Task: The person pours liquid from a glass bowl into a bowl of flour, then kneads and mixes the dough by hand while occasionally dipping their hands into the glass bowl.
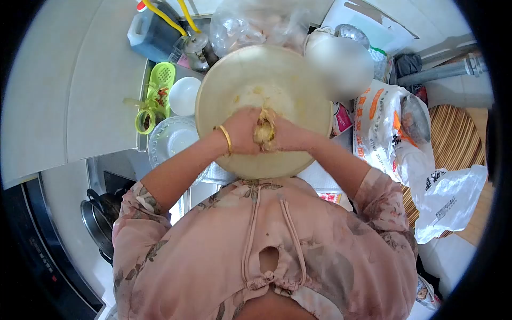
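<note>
Over the large cream basin (pixel 314 120), both hands press together around a clump of wet, pale yellow-green leafy vegetable (pixel 265 130). My left hand (pixel 241 130), with a gold bracelet (pixel 226 140) at its wrist, closes on the clump from the left. From the other side my right hand (pixel 292 136) grips it, fingers folded in. Part of the clump bulges out between the hands; the rest is hidden in the palms. Cloudy liquid and small yellowish bits (pixel 258 90) show in the basin beyond the hands.
Left of the basin are a white bowl (pixel 184 96), a clear plastic bowl (pixel 169 136) and a green perforated tray (pixel 161 80). A dark-filled jug (pixel 152 34) stands behind. Plastic bags (pixel 381 128) and a slatted round board (pixel 453 133) lie right; a black pan (pixel 96 226) sits lower left.
</note>
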The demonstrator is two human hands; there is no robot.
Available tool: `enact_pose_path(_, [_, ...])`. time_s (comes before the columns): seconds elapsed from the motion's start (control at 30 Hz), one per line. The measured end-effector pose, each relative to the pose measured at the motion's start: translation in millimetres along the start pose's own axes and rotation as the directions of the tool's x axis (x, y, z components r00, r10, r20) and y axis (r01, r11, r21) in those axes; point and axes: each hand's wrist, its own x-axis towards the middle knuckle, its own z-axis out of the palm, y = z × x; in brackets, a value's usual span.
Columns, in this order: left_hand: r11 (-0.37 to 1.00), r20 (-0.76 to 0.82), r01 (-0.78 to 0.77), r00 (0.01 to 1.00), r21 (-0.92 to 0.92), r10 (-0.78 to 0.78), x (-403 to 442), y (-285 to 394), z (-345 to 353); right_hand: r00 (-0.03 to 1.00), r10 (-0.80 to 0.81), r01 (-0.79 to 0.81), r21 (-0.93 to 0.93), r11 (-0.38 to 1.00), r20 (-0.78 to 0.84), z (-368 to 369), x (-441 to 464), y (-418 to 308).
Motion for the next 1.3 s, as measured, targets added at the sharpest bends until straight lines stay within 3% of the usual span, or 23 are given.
enact_pose_path(0.03, [0.985, 0.197, 0.168, 0.968, -0.044, -0.156, -4.1, 11.2, -0.7, 0.999, -0.011, 0.012, 0.014, 1.0, -0.053, 8.1, -7.8, 2.9])
enact_pose_path(0.1, [0.97, 0.17, 0.179, 0.964, 0.165, -0.206, -8.7, 17.1, 16.0, 0.988, -0.029, 0.036, 0.043, 0.998, -0.149, 24.0, -17.2, 19.0])
enact_pose_path(0.13, [0.946, 0.158, 0.182, 0.96, 0.268, -0.23, -10.1, 16.1, 24.3, 0.983, 0.147, -0.177, -0.344, 0.922, -0.111, 30.2, -16.0, 31.8])
enact_pose_path(0.23, [0.887, 0.034, 0.212, 0.968, 0.409, -0.247, -6.4, 2.2, 53.4, 0.938, 0.172, -0.335, -0.669, 0.663, -0.299, 58.1, -1.0, 56.7])
enact_pose_path(0.33, [0.864, -0.011, 0.308, 0.943, 0.398, -0.332, 20.6, -19.4, 56.3, 0.924, 0.006, -0.342, -0.817, 0.463, -0.383, 48.8, 24.7, 67.3])
enact_pose_path(0.53, [0.798, -0.144, 0.381, 0.923, 0.467, -0.357, 58.1, -36.3, 33.7, 0.933, 0.111, -0.355, -0.831, 0.428, -0.342, 4.6, 67.2, 58.9])
enact_pose_path(0.63, [0.833, -0.145, 0.371, 0.929, 0.41, -0.342, 59.1, -42.9, 35.1, 0.939, 0.025, -0.321, -0.851, 0.416, -0.342, 2.7, 69.6, 62.6])
enact_pose_path(0.73, [0.885, 0.135, 0.235, 0.941, 0.402, -0.311, 36.0, -28.0, 25.8, 0.941, 0.113, -0.331, -0.804, 0.494, -0.318, 22.6, 37.2, 55.3])
enact_pose_path(0.83, [0.91, 0.132, 0.101, 0.977, 0.402, -0.166, -0.7, 10.7, -1.6, 0.959, 0.234, -0.281, -0.616, 0.736, -0.159, 19.0, -4.6, 28.5])
enact_pose_path(0.93, [0.88, 0.078, -0.016, 0.997, 0.475, -0.025, 1.3, -0.9, 17.8, 0.943, 0.252, -0.328, -0.742, 0.585, -0.218, 39.5, -4.2, 36.6])
enact_pose_path(1.03, [0.958, 0.232, 0.061, 0.964, 0.279, -0.129, 12.7, -19.7, 23.4, 0.955, 0.182, -0.288, -0.585, 0.758, -0.234, 48.6, -0.3, 45.3])
enact_pose_path(1.13, [0.963, 0.303, 0.0, 0.949, 0.269, -0.084, 18.5, -15.9, 2.7, 0.977, 0.201, -0.21, -0.545, 0.811, -0.077, 23.6, 4.3, 31.8])
enact_pose_path(1.23, [0.968, 0.099, 0.117, 0.985, 0.223, -0.142, 36.1, -18.9, -9.2, 0.954, 0.197, -0.299, -0.686, 0.663, -0.225, -0.8, 16.1, 20.0])
enact_pose_path(1.3, [0.928, -0.027, 0.17, 0.985, 0.333, -0.171, 48.0, -25.0, -1.9, 0.947, 0.117, -0.313, -0.774, 0.551, -0.301, -10.5, 27.7, 21.7])
